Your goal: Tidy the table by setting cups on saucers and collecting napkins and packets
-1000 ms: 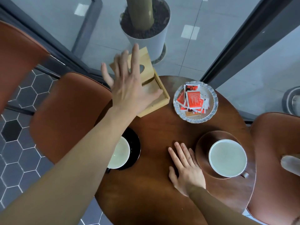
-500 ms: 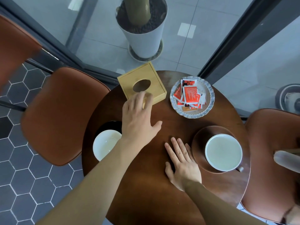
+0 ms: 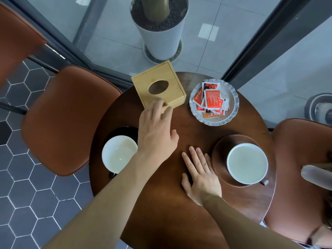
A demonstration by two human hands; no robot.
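On the round dark wooden table (image 3: 161, 212) a wooden napkin box (image 3: 158, 87) with an oval hole stands at the far left edge. My left hand (image 3: 156, 130) hovers just in front of it, fingers apart, fingertips at the box's near edge. My right hand (image 3: 201, 175) lies flat on the tabletop, holding nothing. A white cup (image 3: 119, 153) sits on a black saucer (image 3: 124, 130) at the left. Another white cup (image 3: 247, 163) rests on a brown saucer (image 3: 221, 150) at the right. A scalloped dish (image 3: 233, 108) holds red and white packets (image 3: 211, 100).
Brown leather chairs stand at the left (image 3: 68, 119) and the right (image 3: 301, 177) of the table. Behind the table is a glass wall with a dark frame (image 3: 251, 56), and a white planter (image 3: 161, 31) beyond it. The floor at the left has dark hexagonal tiles.
The box lid was open under my left hand a second ago; now the box is shut. My left hand has drawn back toward me. My right hand has stayed flat.
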